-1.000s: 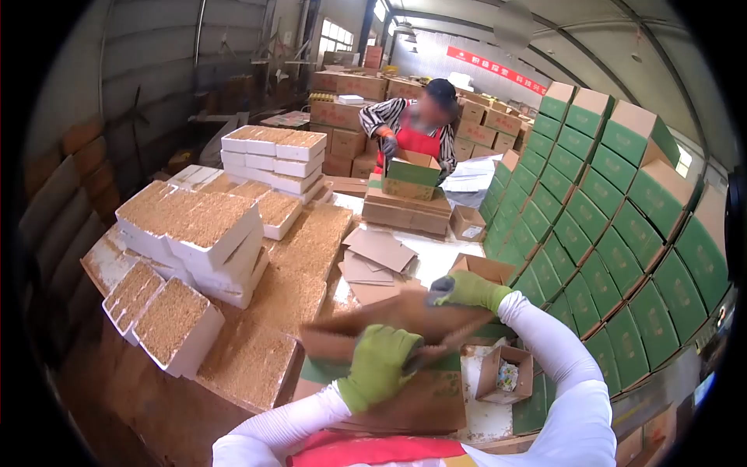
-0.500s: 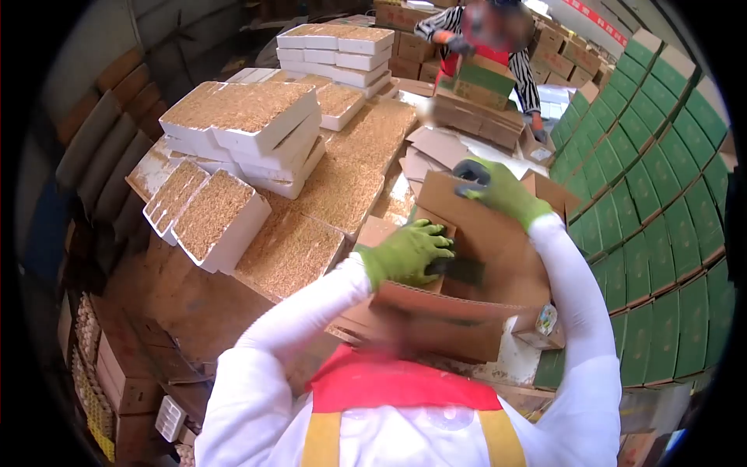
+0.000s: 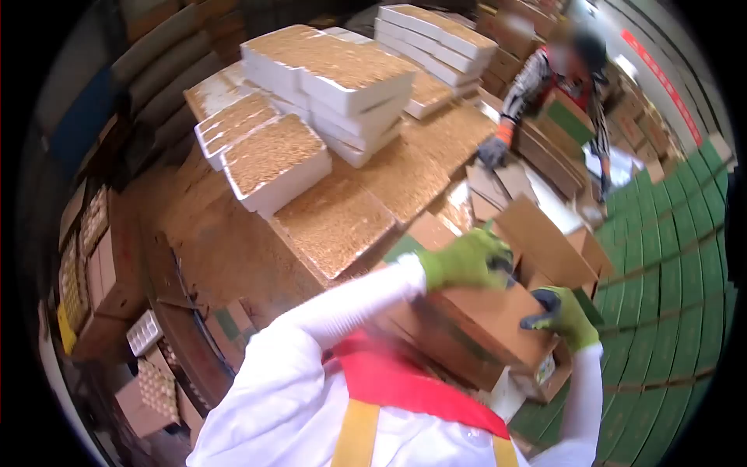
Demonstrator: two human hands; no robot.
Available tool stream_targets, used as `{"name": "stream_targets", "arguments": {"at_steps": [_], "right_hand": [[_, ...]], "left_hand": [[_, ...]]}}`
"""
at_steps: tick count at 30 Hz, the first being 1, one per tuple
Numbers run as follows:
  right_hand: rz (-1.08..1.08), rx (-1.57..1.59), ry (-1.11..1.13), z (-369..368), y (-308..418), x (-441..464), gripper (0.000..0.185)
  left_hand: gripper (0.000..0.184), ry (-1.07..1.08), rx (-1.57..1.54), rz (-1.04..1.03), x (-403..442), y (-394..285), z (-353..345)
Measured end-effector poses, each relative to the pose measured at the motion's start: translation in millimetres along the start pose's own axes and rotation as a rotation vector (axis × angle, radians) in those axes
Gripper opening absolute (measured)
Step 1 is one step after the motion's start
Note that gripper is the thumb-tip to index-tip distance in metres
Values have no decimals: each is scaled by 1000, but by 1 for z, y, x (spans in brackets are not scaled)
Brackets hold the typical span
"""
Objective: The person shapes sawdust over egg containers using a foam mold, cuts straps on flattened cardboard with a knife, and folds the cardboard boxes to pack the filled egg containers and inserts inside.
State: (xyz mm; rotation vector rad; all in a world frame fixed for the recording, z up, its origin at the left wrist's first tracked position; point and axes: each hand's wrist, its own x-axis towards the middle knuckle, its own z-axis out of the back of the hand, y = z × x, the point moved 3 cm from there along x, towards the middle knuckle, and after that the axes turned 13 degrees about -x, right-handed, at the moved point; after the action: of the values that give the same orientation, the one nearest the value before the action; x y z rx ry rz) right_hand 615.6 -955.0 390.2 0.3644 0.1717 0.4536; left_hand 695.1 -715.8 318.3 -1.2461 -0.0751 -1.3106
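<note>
An open brown cardboard box (image 3: 490, 323) is in front of my chest, its near flap angled upward and a far flap (image 3: 548, 241) standing up. My right hand (image 3: 568, 315), in a green glove with dark fingertips, grips the near flap's right edge between fingers and thumb. My left hand (image 3: 467, 261), gloved alike, is at the flap's far left edge with its fingers curled over it; they are slightly blurred. The inside of the box is mostly hidden by the flap and my hands. A small carton with a printed label (image 3: 548, 366) is by the box's right end.
White foam trays of tan grain-like bits (image 3: 272, 152) stand stacked at the left. Green cartons (image 3: 661, 288) form a wall at the right. A co-worker's gloved hand (image 3: 492, 152) is over flat cardboard pieces (image 3: 498, 183). Egg trays (image 3: 158, 389) lie at the lower left.
My view has turned left. My left hand has come out of the box to its near flap, and my right hand has moved from the far flap to the near one. The co-worker reaches closer.
</note>
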Motion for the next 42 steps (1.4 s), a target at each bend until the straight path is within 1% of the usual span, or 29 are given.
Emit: {"name": "stream_targets", "arguments": {"at_steps": [1,3,6,8,9,10,13,14,17,18,19,20,21,22,23,25,26,27,28,29,30,31,34,35,36,38,40,41,42], "right_hand": [[171,-189,-183,18,11,6,37],[154,-467,-336,56,16,24,40],[-186,-960,53,11,-68,48,46],[-209,-981,-86,-46,-91,31,50],[-211,-883,-251,-64,-86,26,52],[-221,-766,-439,-66,-75,17,51],[-770,-82,-317,-19,-64,2,61],[-582,263,-186,-39,-149,-21,60],[-617,-62,64,13,-17,-48,58],[-447,425,137,6,-26,-61,64],[-374,1143,269,0,-34,-76,71],[-389,1600,491,-5,-42,-93,79],[-405,1514,224,-17,-22,-95,82],[-412,1387,42,-39,-21,-99,87],[-448,1523,-145,-74,-43,-110,88],[-392,719,-495,-131,-47,-122,88],[-339,527,-460,-163,-52,-133,90],[-281,339,-410,-197,-56,-151,92],[-448,96,-417,-247,-72,-182,91],[-451,67,-407,-251,-87,-195,87],[-454,38,-397,-255,-101,-206,84],[-309,233,-354,-207,-119,-210,77],[-360,410,-654,-72,-50,-126,63],[-378,441,-785,-57,-31,-102,70],[-366,239,-668,-60,-14,-79,72],[-329,-193,-452,-63,11,-41,78],[-285,-115,-512,-77,-9,-34,73],[-252,-17,-561,-78,-19,-33,71],[-256,-48,-549,-75,-21,-29,70]], "left_hand": [[46,25,281,268,-1,-20,-14],[65,5,362,211,-6,-12,-22],[88,-226,441,222,-3,-31,-8],[92,-542,541,384,-8,-38,-3],[95,-710,573,475,-12,-40,-5],[92,-697,668,630,-20,-27,-12],[86,-339,-121,1109,-27,-18,8],[82,-352,-21,1060,-24,-18,5],[73,-410,45,975,-22,-45,1],[74,-467,67,762,-21,-62,3],[75,-511,72,557,-25,-76,2],[81,-465,181,334,-31,-83,1],[87,-423,274,108,-36,-90,1],[98,-325,225,105,-41,-93,0],[101,-252,166,165,-47,-96,2],[99,-460,-697,565,-74,-61,-3],[98,-605,-1067,841,-83,-56,-2],[92,-633,-848,731,-100,-56,-1],[90,-458,-617,995,-89,-71,-2],[87,-255,-374,1234,-77,-85,1],[84,-111,116,1074,-94,-67,-14],[80,-145,108,1055,-93,-67,-16],[69,-203,96,1065,-87,-61,-17],[66,-199,80,1091,-85,-54,-16],[60,-130,-23,1247,-74,-61,-7],[62,-337,-142,1084,-103,-44,-7],[71,-755,-274,966,-145,-40,2],[71,-1027,-123,945,-190,-27,6],[71,-1152,431,1014,-223,-27,18]]}}
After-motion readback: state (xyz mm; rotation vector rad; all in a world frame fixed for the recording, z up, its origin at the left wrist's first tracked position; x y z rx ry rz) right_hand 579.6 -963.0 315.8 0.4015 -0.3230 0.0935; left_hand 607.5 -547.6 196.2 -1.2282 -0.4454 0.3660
